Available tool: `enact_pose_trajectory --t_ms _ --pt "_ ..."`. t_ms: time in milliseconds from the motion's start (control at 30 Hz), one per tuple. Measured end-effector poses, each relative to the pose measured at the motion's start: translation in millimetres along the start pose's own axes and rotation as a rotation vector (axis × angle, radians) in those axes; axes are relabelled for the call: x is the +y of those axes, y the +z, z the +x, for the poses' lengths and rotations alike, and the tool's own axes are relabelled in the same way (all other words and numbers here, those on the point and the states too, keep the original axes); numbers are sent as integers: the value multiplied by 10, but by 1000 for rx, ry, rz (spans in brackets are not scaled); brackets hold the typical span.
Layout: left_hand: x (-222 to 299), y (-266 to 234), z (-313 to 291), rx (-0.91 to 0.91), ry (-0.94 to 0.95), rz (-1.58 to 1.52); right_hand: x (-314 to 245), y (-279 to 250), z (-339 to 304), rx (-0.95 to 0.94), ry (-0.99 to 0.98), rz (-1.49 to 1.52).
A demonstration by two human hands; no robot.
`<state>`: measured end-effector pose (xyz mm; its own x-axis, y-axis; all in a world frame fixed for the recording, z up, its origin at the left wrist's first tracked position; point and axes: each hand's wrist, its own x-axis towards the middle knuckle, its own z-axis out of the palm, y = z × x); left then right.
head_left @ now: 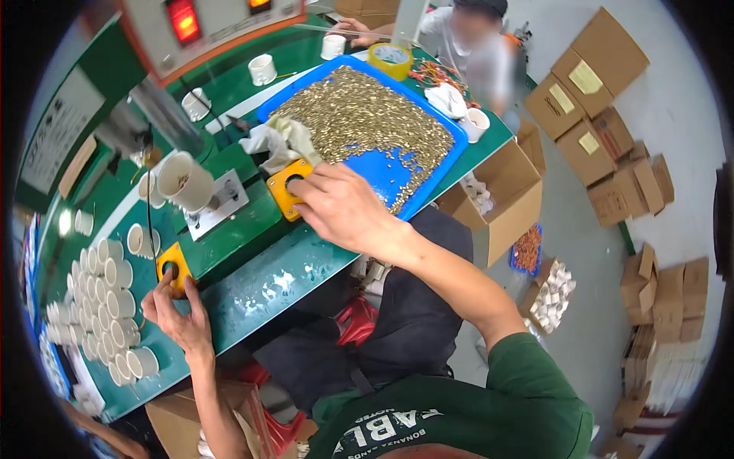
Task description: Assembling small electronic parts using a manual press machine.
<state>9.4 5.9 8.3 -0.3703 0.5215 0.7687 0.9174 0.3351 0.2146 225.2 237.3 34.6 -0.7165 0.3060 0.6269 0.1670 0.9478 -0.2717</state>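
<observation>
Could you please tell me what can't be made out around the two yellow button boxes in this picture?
- Right yellow button box: its button is hidden under the right hand.
- Left yellow button box: the left hand covers its near edge.
- Small brass parts in the blue tray: too small to identify.

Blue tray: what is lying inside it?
The blue tray holds a wide heap of small brass-coloured parts, with a crumpled pale cloth over its near-left corner. Whatever lies beneath the heap and cloth is hidden.
</observation>
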Motion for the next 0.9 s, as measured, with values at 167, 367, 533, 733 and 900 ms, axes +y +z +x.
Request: enact_pose_trajectory --t_ms 167,367,533,733,900 --pt "-142 62 184 -3 48 32 10 97 -100 154 -6 76" --pt "234 591 722 -63 -193 -408 -60 161 -205 247 -20 97" --pt "432 658 889 -115 -298 -611 -29 148 -224 260 0 107" --pt "369 630 957 -45 -311 -571 -20 127 -178 211 -41 162" --pt "534 653 1014 63 -208 -529 5 15 -202 171 -48 112"
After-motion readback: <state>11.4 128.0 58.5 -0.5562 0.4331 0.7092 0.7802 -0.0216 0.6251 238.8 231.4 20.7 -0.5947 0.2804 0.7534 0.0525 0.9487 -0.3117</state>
